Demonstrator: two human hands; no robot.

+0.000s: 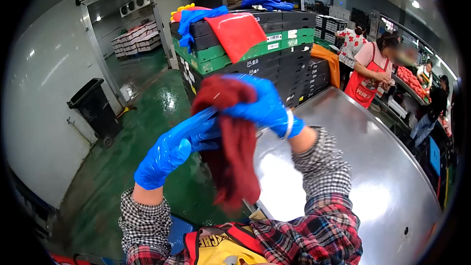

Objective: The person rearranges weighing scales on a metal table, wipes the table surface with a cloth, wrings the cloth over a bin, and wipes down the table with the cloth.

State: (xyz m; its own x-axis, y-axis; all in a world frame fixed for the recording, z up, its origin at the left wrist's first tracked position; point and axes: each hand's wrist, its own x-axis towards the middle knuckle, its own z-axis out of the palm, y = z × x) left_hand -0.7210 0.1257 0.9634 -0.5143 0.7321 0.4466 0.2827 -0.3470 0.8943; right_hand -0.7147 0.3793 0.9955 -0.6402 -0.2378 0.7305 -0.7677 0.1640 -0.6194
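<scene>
A dark red cloth (pixel 235 152) hangs in folds in front of me, above the floor beside the metal table. My right hand (pixel 267 105), in a blue glove with a white band at the wrist, is closed on the upper part of the cloth. From the left, my left hand (pixel 171 149), also blue-gloved, reaches to the cloth with straight fingers and the thumb apart. Its fingertips meet the cloth's upper edge and are partly hidden there.
A shiny metal table (pixel 338 142) stands at my right. Ahead are stacked black and green crates (pixel 245 46) with a red sheet (pixel 238 34) and blue gloves (pixel 196 22) on top. A black bin (pixel 95 110) stands left. People in aprons (pixel 365 78) work at right.
</scene>
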